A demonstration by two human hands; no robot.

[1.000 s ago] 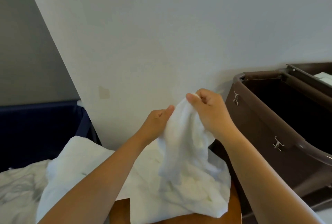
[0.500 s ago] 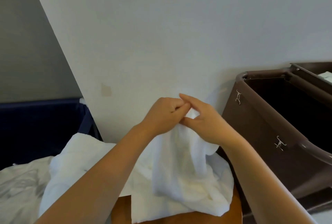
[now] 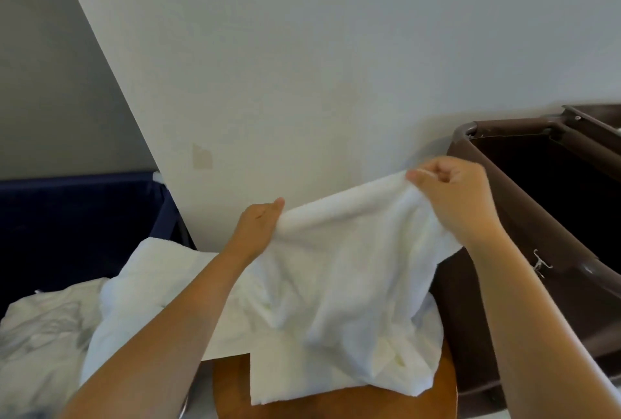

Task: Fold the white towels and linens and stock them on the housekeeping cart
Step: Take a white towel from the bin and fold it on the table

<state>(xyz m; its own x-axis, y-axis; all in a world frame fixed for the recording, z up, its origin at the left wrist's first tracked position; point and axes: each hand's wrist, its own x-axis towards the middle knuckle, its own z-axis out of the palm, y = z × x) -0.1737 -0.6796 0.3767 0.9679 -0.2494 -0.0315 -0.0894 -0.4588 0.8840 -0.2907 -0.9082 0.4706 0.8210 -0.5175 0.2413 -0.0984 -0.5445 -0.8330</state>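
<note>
The white terry towel hangs over the round wooden table, its top edge running 8 to 2 o'clock, pinched by left hand and right hand; brown plastic cart at 3 o'clock.

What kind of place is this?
Likely a hotel housekeeping or laundry area: a brown cart at right, a dark blue bin at left, and the left hand and right hand stretching a white towel over heaped white linens.
</note>
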